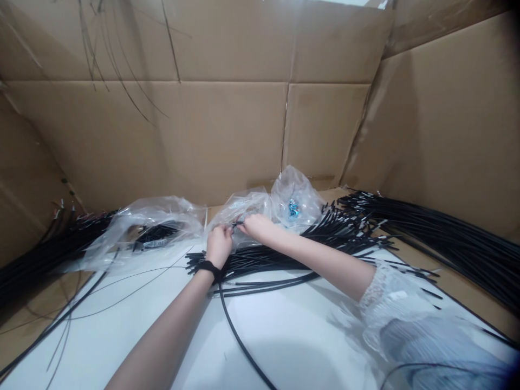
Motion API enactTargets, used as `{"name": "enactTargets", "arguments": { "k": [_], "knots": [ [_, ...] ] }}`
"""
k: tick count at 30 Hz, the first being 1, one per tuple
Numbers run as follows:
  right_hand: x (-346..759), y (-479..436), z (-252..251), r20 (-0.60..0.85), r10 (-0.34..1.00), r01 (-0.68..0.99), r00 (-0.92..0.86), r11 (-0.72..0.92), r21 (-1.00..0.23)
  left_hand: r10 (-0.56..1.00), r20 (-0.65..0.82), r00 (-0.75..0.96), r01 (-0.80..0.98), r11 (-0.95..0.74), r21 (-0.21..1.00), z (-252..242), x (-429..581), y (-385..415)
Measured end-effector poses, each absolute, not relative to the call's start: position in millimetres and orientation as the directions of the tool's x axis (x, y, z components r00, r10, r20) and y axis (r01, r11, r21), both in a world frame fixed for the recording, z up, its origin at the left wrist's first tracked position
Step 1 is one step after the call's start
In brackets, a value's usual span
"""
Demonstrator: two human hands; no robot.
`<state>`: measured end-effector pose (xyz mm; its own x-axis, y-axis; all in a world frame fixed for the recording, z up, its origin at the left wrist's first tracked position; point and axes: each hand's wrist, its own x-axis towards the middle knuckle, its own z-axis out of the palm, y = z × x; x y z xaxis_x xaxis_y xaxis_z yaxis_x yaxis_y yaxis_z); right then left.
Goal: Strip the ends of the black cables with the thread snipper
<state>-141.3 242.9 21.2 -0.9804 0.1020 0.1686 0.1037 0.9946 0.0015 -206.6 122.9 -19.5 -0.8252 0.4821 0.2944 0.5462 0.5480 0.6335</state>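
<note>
A thin black cable runs up the white table to the left hand, which pinches its end. The right hand meets it fingertip to fingertip, pinched on the same tip. Just behind lie clear plastic bags, with bundled black cables on the right.

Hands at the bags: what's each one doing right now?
Left hand: closed, pinching the thin black cable end.
Right hand: closed, pinching the same cable end.
</note>
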Motion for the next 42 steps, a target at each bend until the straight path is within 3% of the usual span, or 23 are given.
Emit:
{"name": "enactTargets", "arguments": {
  "k": [9,17,19,21,25,27,32,38,42],
  "knots": [
    [-153,245,4,0.134,0.069,0.068,-0.989,0.998,-0.014,0.444,0.341,-0.829,0.553,0.558,0.619,-21,-203,124],
    [-131,276,20,0.304,0.238,0.182,-0.922,0.963,-0.201,0.368,0.445,-0.817,0.573,0.419,0.704,-19,-202,123],
    [-126,280,23,0.391,0.284,0.183,-0.876,0.944,-0.275,0.332,0.497,-0.802,0.596,0.378,0.709,-13,-199,121],
    [-121,278,25,0.510,0.340,0.109,-0.790,0.897,-0.429,0.302,0.546,-0.781,0.623,0.343,0.703,-4,-192,120],
    [-109,261,33,0.613,0.422,-0.225,-0.668,0.671,-0.707,0.269,0.630,-0.729,0.684,0.307,0.661,19,-172,116],
    [-102,249,39,0.608,0.423,-0.320,-0.672,0.574,-0.753,0.248,0.687,-0.683,0.724,0.353,0.592,26,-161,114],
    [-94,232,49,0.624,0.380,-0.455,-0.682,0.447,-0.770,0.267,0.837,-0.478,0.800,0.526,0.289,29,-148,113],
    [-94,227,48,0.621,0.351,-0.442,-0.701,0.470,-0.764,0.307,0.930,-0.205,0.817,0.576,-0.010,25,-151,109],
    [-92,225,53,0.641,0.359,-0.427,-0.679,0.517,-0.742,0.320,0.944,-0.075,0.785,0.604,-0.142,30,-149,106]
  ]
}}
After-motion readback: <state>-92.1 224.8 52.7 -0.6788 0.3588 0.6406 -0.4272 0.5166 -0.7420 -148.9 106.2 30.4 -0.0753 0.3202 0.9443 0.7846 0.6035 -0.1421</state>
